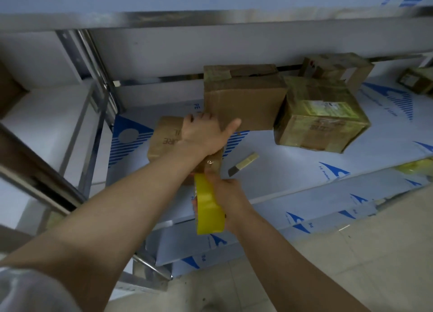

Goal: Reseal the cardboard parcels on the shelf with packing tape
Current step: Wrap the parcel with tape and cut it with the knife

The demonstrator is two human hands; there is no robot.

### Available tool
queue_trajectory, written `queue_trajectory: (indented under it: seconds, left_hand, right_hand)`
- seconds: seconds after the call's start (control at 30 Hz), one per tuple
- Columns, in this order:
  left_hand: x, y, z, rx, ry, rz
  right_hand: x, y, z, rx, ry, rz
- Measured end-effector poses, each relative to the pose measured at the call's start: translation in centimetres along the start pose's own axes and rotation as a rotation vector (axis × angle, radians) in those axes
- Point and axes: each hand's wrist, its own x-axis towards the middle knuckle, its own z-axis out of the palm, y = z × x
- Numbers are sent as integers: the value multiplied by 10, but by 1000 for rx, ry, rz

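A small cardboard parcel with printed letters lies on the shelf, partly under my left hand, which presses down on it with fingers spread. My right hand grips a yellow roll of packing tape just in front of the parcel. A strip of tape runs up from the roll to the parcel's near edge. A bigger brown box stands right behind my left hand.
A tape-wrapped box sits right of the brown box, with two more parcels at the back right. A small cutter lies on the shelf. Metal shelf posts rise on the left; tiled floor below.
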Motion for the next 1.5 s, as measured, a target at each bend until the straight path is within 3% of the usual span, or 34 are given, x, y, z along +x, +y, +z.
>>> queue_trajectory:
  seconds: [0.1,0.23,0.37,0.43,0.5,0.57,0.63,0.67,0.77,0.83,0.93,1.03,1.17,1.23,1.3,1.37,1.5]
  left_hand:
    - [4,-8,8,-70,-16,28]
    - [-15,3,0,190,281,20]
    - [-28,0,6,-60,-67,-8]
    - [-34,0,3,-49,-118,-21]
    - [-43,7,-1,-60,-48,-94]
    - [-56,15,-8,-127,213,-308]
    - [-75,20,-17,-264,415,-569]
    - [-81,17,-15,-367,416,-683]
    - [-98,15,-8,-783,181,-837]
    - [-105,19,-4,-1083,113,-798]
    - [-113,26,-6,-1191,95,-683]
    - [-118,37,-10,-1192,131,-658]
    - [-115,38,-6,-1077,160,-694]
    - [-114,36,-4,-1059,158,-718]
    - [-113,34,-3,-1091,148,-729]
    - [-114,32,-3,-1135,134,-721]
    - [-115,24,-2,-1214,77,-686]
  right_hand:
    - [17,8,6,-20,-25,-21]
    - [3,1,-11,46,-214,-5]
    - [4,-3,-22,116,-377,74]
    - [2,-8,-23,57,-419,139]
    - [2,-11,-28,-26,-428,174]
    - [5,-15,-32,-46,-441,158]
    - [8,-16,-35,-18,-458,133]
    - [9,-15,-36,-25,-474,110]
    - [10,-21,-46,-123,-527,54]
    - [9,-32,-59,-300,-564,23]
    - [20,-51,-88,-546,-410,-119]
    - [58,-58,-119,-1008,-120,-487]
    - [96,-47,-139,-1571,-283,-680]
    - [102,-37,-142,-1704,-190,-808]
    - [105,-30,-147,-1752,-60,-907]
    - [105,-28,-155,-1692,-16,-828]
    - [94,-42,-158,-1243,-5,-668]
